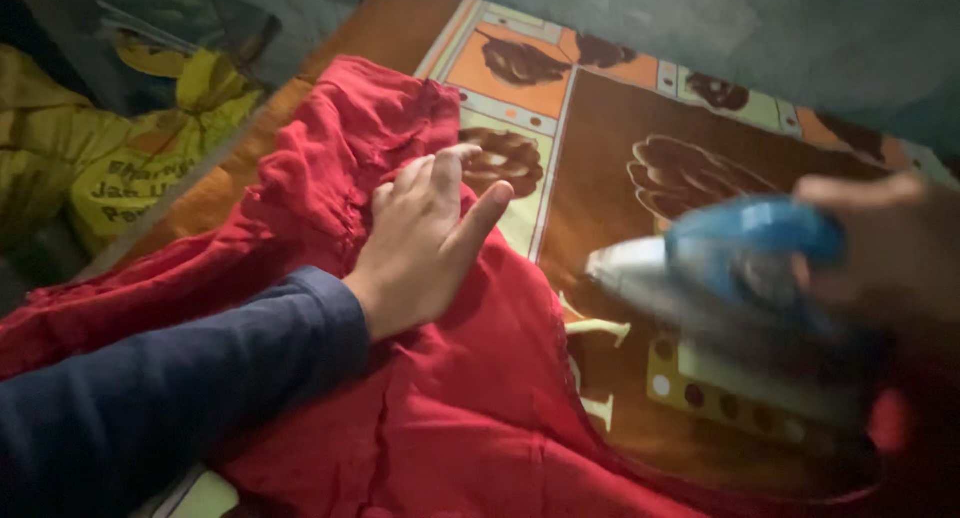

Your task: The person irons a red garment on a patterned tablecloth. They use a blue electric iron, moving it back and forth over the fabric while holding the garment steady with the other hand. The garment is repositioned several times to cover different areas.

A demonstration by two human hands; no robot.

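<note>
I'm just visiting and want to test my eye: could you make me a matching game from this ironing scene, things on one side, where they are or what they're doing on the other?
Things:
1. left hand
2. right hand
3. red cloth
4. yellow bag

States:
A. lies off the mat, at far left
B. grips the blue iron
C. spread over the patterned mat
D. presses flat on the cloth

Pairs: 1-D, 2-B, 3-C, 4-A

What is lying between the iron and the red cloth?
Nothing visible. Only bare patterned blanket lies between the blue iron, held by the right hand, and the red cloth under the left hand.
</note>
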